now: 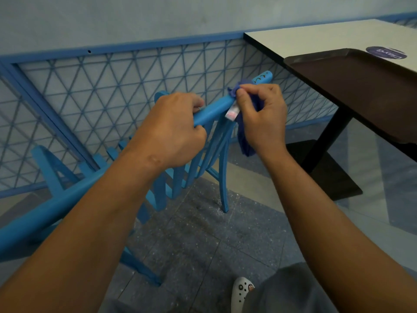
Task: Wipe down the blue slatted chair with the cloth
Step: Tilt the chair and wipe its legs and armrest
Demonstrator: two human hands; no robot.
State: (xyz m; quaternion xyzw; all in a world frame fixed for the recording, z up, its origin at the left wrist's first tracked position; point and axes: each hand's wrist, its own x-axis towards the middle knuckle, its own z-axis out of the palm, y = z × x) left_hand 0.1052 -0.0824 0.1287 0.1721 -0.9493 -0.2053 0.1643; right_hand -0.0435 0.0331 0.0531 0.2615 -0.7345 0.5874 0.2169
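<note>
Chair (216, 107): tipped by the table (316, 41) | my left hand (171, 132): gripping its top rail, steadying it | my right hand (262, 118): pinching the cloth (244, 141) against that rail, wiping toward the end.

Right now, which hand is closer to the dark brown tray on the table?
Right. The right hand pinches the dark blue cloth just left of the dark brown tray; the left hand grips the chair rail farther left.
</note>
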